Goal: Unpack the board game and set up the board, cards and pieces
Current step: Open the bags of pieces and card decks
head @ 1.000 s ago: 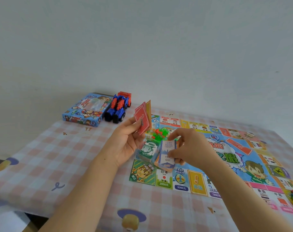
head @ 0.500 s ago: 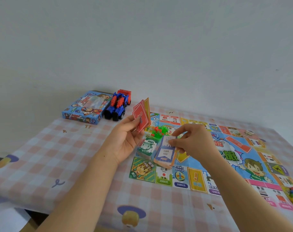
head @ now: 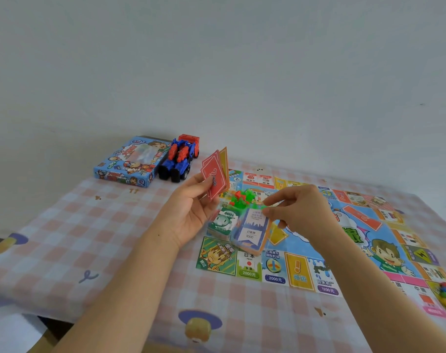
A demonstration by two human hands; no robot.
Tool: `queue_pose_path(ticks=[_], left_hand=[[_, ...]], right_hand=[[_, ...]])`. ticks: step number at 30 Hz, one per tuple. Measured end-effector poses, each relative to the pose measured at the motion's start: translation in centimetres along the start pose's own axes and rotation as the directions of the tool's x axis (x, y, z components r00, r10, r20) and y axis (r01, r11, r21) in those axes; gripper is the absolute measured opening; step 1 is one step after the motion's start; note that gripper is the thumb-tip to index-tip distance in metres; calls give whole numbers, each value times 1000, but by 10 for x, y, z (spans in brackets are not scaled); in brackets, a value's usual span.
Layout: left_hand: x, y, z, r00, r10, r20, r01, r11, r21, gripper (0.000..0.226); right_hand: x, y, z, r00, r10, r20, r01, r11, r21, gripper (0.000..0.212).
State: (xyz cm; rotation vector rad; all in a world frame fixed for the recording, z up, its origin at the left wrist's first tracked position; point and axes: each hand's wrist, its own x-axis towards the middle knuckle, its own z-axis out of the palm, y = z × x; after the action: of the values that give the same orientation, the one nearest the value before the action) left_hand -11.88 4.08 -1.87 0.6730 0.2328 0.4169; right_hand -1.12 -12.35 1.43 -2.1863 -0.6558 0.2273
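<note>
Cards up, deck pinched over the board (head: 364,253).
Your left hand (head: 191,212) grips red cards (head: 215,178); your right hand (head: 297,212) pinches the wrapped deck (head: 251,231) (near-left tablecloth (head: 64,238) lies open).

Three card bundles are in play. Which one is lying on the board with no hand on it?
The green "1000" money stack, lying between the hands. The red-backed cards are held up in the left hand; the blue-and-white wrapped deck is pinched by the right hand.

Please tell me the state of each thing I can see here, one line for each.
game board: unfolded, flat on table
game box: closed, lying flat
red cards: fanned in left hand
blue card pack: wrapped, pinched by right hand
money pack: on board
toy truck: standing beside box
</note>
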Motion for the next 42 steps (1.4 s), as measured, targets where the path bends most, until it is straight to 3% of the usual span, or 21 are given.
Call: queue_pose_path(ticks=[14,21,26,28,31,35,39,42], left_hand=[[-1,0,1,1000,-1,7,1,1000,6,26],[-1,0,1,1000,-7,2,7,1000,8,30],[0,0,-1,1000,-8,4,8,1000,10,32],[0,0,-1,1000,-9,7,9,1000,12,33],[-1,0,-1,1000,-10,9,10,1000,14,34],[0,-1,-1,1000,-7,6,6,1000,13,33],[0,-1,-1,1000,-7,14,6,1000,16,30],[0,0,-1,999,-4,40,4,1000,8,30]], right_hand=[[1,-4,-22,992,-1,-130,14,995,97,10],[0,-5,-23,993,-1,-114,12,996,90,8],[-4,-8,-20,923,-129,-362,144,989,16,12],[-6,-12,-18,901,-189,-391,204,979,-2,14],[-6,-14,-17,927,-183,-327,209,977,44,11],[-5,-11,-12,986,-100,-132,112,990,90,8],[-8,-3,5,996,-93,3,93,991,-92,10],[-10,-2,13,978,-179,-103,146,951,-272,10]])
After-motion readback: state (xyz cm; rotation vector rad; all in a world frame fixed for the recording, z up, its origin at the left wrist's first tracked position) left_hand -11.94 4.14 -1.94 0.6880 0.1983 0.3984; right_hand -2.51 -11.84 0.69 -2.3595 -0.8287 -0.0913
